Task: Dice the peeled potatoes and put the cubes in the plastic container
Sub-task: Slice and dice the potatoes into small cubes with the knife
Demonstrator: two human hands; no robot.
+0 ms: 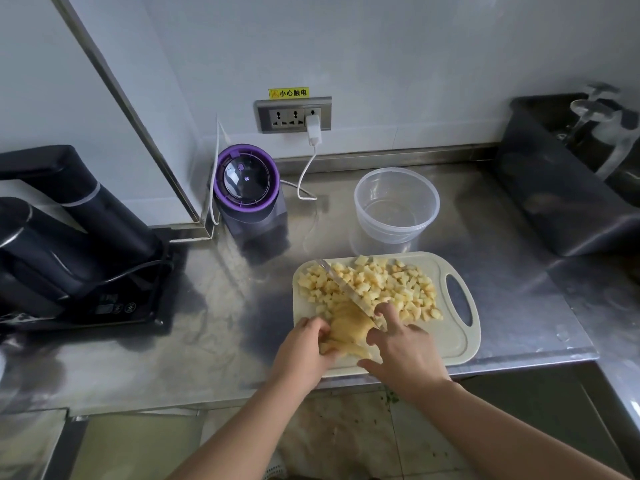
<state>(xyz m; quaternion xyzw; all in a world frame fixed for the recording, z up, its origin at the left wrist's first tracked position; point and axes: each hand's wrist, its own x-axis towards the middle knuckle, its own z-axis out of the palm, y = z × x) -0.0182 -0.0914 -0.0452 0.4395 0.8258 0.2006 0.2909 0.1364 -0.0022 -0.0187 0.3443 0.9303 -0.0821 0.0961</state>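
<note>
Stainless steel counter with a black appliance at the left and a dark tub at the right. The pale cutting board sits at the front edge, with the clear plastic container just behind it, nothing in it that I can see. A purple-rimmed blender is off to the container's left.

The left hand has its fingers curled round a stack of sliced potato on the board. The right hand grips the knife, forefinger out along the blade, which is angled through the slices. The potato cubes are piled on the board's far half.
</note>
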